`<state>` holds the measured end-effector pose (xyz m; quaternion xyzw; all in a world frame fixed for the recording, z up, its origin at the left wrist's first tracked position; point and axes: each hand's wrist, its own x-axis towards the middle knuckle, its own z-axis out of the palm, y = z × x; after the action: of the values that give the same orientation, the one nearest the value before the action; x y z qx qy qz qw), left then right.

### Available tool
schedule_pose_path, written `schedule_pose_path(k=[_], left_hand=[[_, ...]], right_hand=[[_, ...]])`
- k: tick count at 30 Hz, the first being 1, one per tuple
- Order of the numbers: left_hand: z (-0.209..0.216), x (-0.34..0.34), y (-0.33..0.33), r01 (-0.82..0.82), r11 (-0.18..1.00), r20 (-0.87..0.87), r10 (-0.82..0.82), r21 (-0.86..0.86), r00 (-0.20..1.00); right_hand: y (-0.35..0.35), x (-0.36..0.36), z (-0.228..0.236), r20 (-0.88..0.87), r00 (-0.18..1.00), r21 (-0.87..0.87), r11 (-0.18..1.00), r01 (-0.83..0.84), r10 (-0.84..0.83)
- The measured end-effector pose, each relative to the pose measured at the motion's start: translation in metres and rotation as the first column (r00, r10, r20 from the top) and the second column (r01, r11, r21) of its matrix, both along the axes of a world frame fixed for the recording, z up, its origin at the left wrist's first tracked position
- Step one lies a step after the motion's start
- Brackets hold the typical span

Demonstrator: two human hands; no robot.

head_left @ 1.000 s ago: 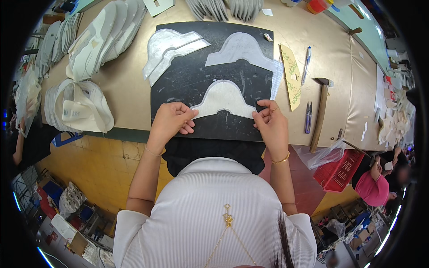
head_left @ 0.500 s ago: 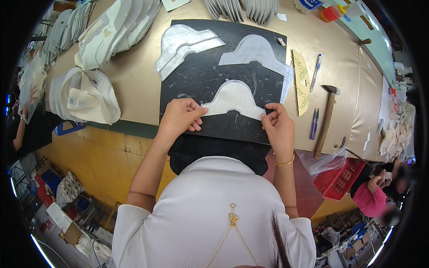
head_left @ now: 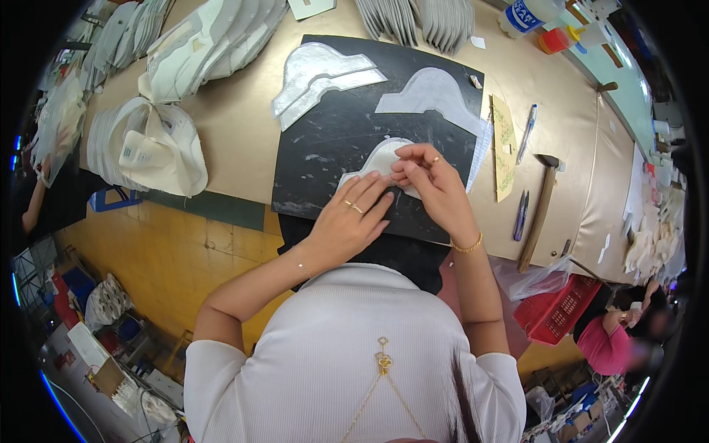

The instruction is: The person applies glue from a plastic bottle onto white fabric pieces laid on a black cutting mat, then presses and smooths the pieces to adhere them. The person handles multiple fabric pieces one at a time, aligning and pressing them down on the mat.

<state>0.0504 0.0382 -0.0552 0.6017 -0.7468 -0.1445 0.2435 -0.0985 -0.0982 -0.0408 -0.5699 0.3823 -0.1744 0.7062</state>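
Note:
A pale, arch-shaped piece with a grey border (head_left: 378, 159) lies near the front edge of a black board (head_left: 314, 166). My left hand (head_left: 348, 221) rests flat on its left part, fingers stretched out. Over its right part is my right hand (head_left: 436, 192), thumb and fingers drawn together in a pinch; what is between them, if anything, is hidden. Both hands cover much of the piece. Farther back on the board are two overlapping silvery-white pieces (head_left: 317, 70) and a similar grey piece (head_left: 428, 92).
Right of the board are a yellowish template (head_left: 504, 148), a pen (head_left: 527, 133), snips (head_left: 521, 215) and a hammer (head_left: 538, 214). Stacks of cut pieces (head_left: 159, 151) stand at the left. A red basket (head_left: 554, 310) is at the lower right, with another person beyond.
My left hand has left the piece's left tip and flattened onto it. My right hand has moved left from the right tip to its middle. The view has shifted slightly.

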Motion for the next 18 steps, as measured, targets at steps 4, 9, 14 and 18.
schedule_pose_path(k=[4, 9, 14, 18], left_hand=[[-0.015, -0.007, 0.003, -0.008, 1.000, 0.071, 0.007, 0.010, 0.997], [-0.013, -0.008, 0.004, -0.006, 1.000, 0.083, 0.005, 0.023, 0.997], [-0.015, -0.007, 0.006, -0.035, 0.999, 0.071, 0.033, 0.028, 0.997], [-0.016, -0.006, 0.004, -0.008, 1.000, 0.067, 0.007, 0.015, 0.998]], right_hand=[[-0.029, 0.017, -0.004, -0.034, 0.971, 0.063, 0.970, -0.235, 0.238], [-0.051, 0.041, -0.028, 0.139, 0.973, -0.417, 0.880, 0.226, -0.184], [-0.034, 0.033, -0.002, 0.101, 0.984, 0.239, 0.956, -0.167, 0.147], [-0.038, 0.040, -0.030, 0.097, 0.968, -0.392, 0.885, 0.252, -0.233]])
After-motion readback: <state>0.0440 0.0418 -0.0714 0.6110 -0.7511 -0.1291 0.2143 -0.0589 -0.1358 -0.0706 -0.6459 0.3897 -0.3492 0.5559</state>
